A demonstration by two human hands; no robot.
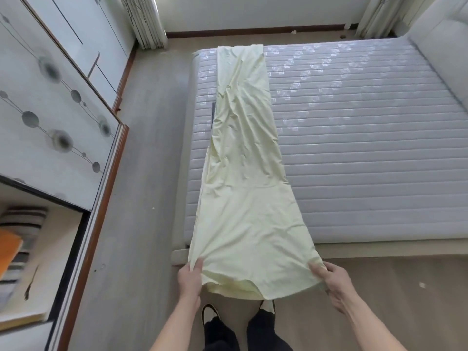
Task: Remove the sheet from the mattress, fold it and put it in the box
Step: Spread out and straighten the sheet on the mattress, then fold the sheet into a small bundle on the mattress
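Note:
A pale yellow sheet (pixel 243 153), folded into a long narrow strip, lies lengthwise along the left side of the bare grey quilted mattress (pixel 367 138). Its near end hangs past the foot of the bed. My left hand (pixel 190 277) pinches the near left corner, and my right hand (pixel 334 279) pinches the near right corner. The strip is stretched taut between them above my legs. No box is in view.
A wardrobe (pixel 50 97) with patterned sliding doors stands on the left, one section open with stacked textiles (pixel 17 249) inside. Grey floor (pixel 152 148) runs between wardrobe and bed. Curtains hang at the far wall. A padded headboard (pixel 445 46) is at the right.

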